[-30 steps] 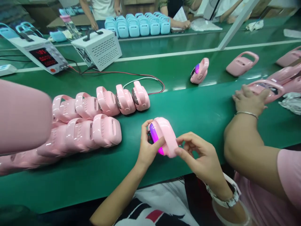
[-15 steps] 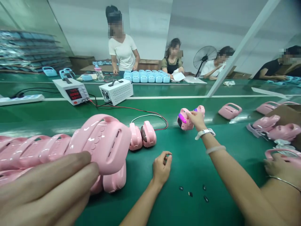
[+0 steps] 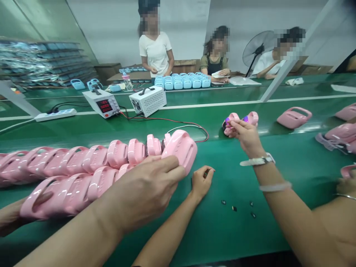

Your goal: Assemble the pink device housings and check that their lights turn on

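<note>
My right hand (image 3: 246, 135), with a white watch on its wrist, is stretched far out over the green belt (image 3: 222, 241). Its fingers are closed on a pink handled device (image 3: 228, 120) with a purple glowing face. This device stands right beside a second lit one (image 3: 251, 118). My left hand (image 3: 200, 182) rests on the belt nearer to me with its fingers curled. A small dark bit shows at its fingertips, and I cannot tell if it is held. Several tiny black parts (image 3: 233, 208) lie on the belt between my arms.
A co-worker's hand (image 3: 144, 189) reaches in from the lower left and presses a pink device (image 3: 182, 146) onto the end of two long rows of pink devices (image 3: 83, 159). Beyond stand a power supply (image 3: 102, 104), a white box (image 3: 148, 100), red wires, blue devices (image 3: 183, 81), pink shells (image 3: 293, 118) and seated people.
My right hand carried the lit pink device out and stood it beside the other one. My left hand let go and dropped to the belt. The co-worker added a device to the row.
</note>
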{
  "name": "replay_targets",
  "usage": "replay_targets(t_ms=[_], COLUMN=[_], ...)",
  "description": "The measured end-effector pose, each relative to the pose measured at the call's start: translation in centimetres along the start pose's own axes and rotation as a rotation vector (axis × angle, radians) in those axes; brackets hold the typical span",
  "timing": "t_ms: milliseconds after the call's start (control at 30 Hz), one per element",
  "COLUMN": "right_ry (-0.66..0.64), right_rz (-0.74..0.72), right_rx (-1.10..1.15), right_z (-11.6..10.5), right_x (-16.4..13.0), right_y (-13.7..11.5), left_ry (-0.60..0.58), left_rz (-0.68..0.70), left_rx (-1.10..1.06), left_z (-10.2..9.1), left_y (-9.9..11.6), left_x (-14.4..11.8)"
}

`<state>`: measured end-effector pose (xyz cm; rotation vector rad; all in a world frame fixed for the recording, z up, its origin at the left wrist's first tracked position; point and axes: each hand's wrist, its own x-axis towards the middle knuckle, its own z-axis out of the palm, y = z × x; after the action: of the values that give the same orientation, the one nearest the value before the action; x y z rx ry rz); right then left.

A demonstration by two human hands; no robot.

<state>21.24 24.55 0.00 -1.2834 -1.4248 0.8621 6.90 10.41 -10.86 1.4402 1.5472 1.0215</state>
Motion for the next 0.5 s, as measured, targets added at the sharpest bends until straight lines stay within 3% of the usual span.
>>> replay_targets(t_ms=[67, 133, 200, 267, 300, 367, 433, 500], right_ry=[-0.146, -0.268, -0.326, -0.321, -0.307, -0.281, -0.265, -0.246], right_rz=[-0.06, -0.074, -0.048, -0.006, 0.016, 0.057, 0.084, 0.097], right_rx=[-0.006, -0.07, -0.168, -0.271, -0.317, -0.387, -0.421, -0.425], right_z=[-0.8, -1.9, -2.8, -3.6, -3.9, -4.3, -4.6, -4.7], right_x=[-4.5, -9.2, -13.4, -16.7, -18.0, -20.0, -21.2, -21.9], right_y=[-0.4, 0.3, 1.8, 4.0, 5.0, 6.9, 8.1, 8.6], left_ry=[-0.125, -0.352, -0.62, -0.703, -0.658, -0.385, -0.064, 0.037], left_rz=[-0.014, -0.007, -0.008, -0.063, -0.109, -0.153, -0.087, 0.06], left_rx=[0.027, 0.042, 0.047, 0.055, 0.069, 0.161, 0.302, 0.428], left_z=[-0.6, -1.7, -3.5, -5.8, -6.9, -8.7, -9.6, -9.5], left_y=[1.1, 2.4, 3.5, 3.8, 3.6, 2.6, 1.5, 1.0], left_x=[-1.9, -4.9, -8.2, -10.8, -11.6, -12.0, -11.2, -9.4])
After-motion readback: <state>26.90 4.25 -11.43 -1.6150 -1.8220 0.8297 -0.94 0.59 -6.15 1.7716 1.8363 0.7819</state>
